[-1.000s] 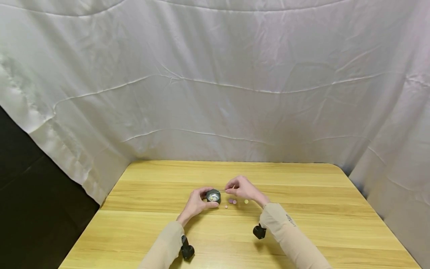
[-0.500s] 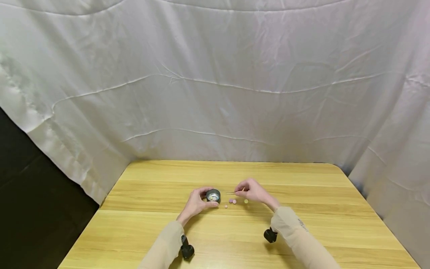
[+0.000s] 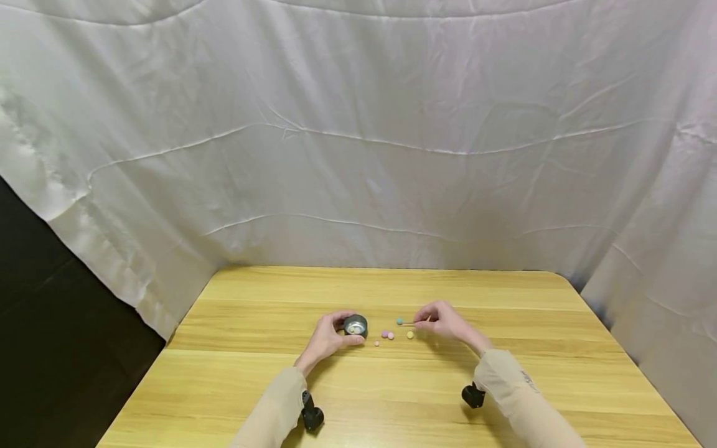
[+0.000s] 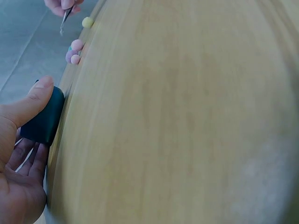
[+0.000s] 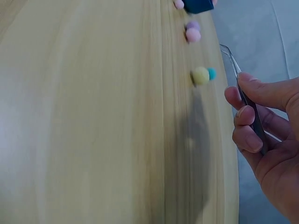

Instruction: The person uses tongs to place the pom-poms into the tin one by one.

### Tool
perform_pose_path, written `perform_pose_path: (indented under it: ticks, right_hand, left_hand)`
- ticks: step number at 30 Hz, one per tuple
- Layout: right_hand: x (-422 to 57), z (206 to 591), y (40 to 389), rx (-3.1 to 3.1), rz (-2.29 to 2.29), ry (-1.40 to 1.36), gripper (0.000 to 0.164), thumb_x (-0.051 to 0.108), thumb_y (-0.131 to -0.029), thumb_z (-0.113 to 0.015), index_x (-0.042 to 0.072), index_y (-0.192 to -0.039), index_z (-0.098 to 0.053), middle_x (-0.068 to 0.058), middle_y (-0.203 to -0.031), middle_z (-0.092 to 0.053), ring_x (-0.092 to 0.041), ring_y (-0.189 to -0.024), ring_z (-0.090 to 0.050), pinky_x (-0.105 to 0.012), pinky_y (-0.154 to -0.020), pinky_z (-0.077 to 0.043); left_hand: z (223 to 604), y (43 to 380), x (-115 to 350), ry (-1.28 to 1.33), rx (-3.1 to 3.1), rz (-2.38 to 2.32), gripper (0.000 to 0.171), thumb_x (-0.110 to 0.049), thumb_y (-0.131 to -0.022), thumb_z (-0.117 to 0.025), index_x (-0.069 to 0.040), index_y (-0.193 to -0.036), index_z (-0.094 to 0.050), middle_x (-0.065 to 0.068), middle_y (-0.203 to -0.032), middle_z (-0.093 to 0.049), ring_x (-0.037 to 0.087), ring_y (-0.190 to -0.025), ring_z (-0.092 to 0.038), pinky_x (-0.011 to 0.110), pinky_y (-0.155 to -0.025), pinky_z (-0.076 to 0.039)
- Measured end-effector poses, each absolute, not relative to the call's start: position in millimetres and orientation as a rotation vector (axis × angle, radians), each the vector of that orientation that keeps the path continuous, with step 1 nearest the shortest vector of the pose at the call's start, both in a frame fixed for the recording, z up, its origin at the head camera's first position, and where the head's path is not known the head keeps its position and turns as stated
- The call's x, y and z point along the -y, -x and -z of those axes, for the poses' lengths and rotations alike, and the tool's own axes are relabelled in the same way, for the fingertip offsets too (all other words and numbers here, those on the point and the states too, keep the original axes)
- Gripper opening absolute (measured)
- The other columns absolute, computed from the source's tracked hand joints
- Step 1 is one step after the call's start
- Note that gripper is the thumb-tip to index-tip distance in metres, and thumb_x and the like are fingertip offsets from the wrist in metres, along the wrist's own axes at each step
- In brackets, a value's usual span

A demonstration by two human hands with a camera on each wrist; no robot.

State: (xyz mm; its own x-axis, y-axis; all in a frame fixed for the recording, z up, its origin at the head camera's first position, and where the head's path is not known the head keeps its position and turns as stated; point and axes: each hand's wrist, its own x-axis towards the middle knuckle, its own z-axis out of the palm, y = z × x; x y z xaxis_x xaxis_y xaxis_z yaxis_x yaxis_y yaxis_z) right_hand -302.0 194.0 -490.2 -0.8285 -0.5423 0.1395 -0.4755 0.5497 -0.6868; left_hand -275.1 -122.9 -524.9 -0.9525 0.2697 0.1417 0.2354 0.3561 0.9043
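Note:
My left hand (image 3: 330,334) holds a small round dark container (image 3: 364,322) with a shiny inside, fingers behind and thumb in front. Something pale lies in it. In the left wrist view its dark green wall (image 4: 44,122) stands on the table. My right hand (image 3: 442,320) pinches tweezers (image 5: 252,108) with bent tips, pointing left. In the head view those tips are close by a teal pom-pom (image 3: 399,322). A yellow pom-pom (image 3: 411,335) sits just nearer to me. Between it and the container lie a purple pom-pom (image 3: 384,334), a pink pom-pom (image 3: 391,336) and a smaller pink pom-pom (image 3: 377,343).
The wood-grain table (image 3: 358,398) stretches out around both hands. Behind it hangs a pale grey curtain (image 3: 358,186), with a black panel (image 3: 50,336) at the left. Black wrist cameras (image 3: 312,418) hang under both sleeves.
My right hand has moved right with the tweezers, from the container's rim past the pom-poms. The teal pom-pom, hidden before, now shows. My left hand and the container have stayed put.

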Motion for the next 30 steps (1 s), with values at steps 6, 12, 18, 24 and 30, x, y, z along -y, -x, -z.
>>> perform_pose_path:
  ticks: [6,12,18,24,30]
  right_hand:
    - [-205.8,490.0,298.9,-2.677,1.149,0.867,0.011,0.007,-0.092,-0.07,-0.002,-0.093,-0.076,-0.017,-0.087,-0.076,-0.008,-0.068,-0.058,-0.018,-0.06,-0.046]
    - [-213.6,491.0,297.9,-2.663,1.138,0.819,0.011,0.009,-0.092,-0.071,0.0,-0.092,-0.076,-0.016,-0.086,-0.076,-0.003,-0.066,-0.054,-0.017,-0.059,-0.045]
    - [-216.8,493.2,297.4,-2.637,1.133,0.802,0.011,0.011,-0.092,-0.072,0.001,-0.092,-0.076,-0.013,-0.084,-0.076,-0.004,-0.065,-0.055,-0.018,-0.058,-0.045]
    - [-217.5,494.9,296.8,-2.64,1.12,0.812,0.01,0.011,-0.092,-0.072,0.002,-0.092,-0.076,-0.011,-0.084,-0.075,-0.002,-0.064,-0.054,-0.018,-0.056,-0.046]
    - [-218.2,497.3,295.7,-2.628,1.131,0.802,0.011,0.012,-0.093,-0.071,0.002,-0.093,-0.076,-0.012,-0.084,-0.075,-0.001,-0.063,-0.054,-0.018,-0.055,-0.046]
  left_hand:
    - [527.5,275.7,123.5,-0.475,-2.563,-1.698,0.057,-0.014,-0.078,-0.088,-0.002,-0.129,-0.065,0.019,-0.122,-0.07,0.033,-0.11,-0.068,0.044,-0.095,-0.056]
    - [527.8,275.4,123.9,-0.471,-2.564,-1.693,0.056,-0.014,-0.079,-0.087,-0.003,-0.129,-0.065,0.018,-0.122,-0.07,0.032,-0.111,-0.068,0.043,-0.095,-0.056]
    - [527.0,275.1,123.3,-0.463,-2.561,-1.698,0.056,-0.014,-0.079,-0.087,-0.003,-0.129,-0.065,0.018,-0.122,-0.07,0.033,-0.111,-0.068,0.045,-0.096,-0.056]
    - [527.4,275.9,122.8,-0.468,-2.576,-1.691,0.056,-0.015,-0.078,-0.088,-0.003,-0.129,-0.065,0.017,-0.122,-0.07,0.033,-0.111,-0.068,0.044,-0.096,-0.056]
    - [527.0,276.3,122.1,-0.47,-2.576,-1.69,0.056,-0.015,-0.078,-0.088,-0.003,-0.128,-0.066,0.018,-0.121,-0.07,0.033,-0.11,-0.068,0.044,-0.095,-0.056]
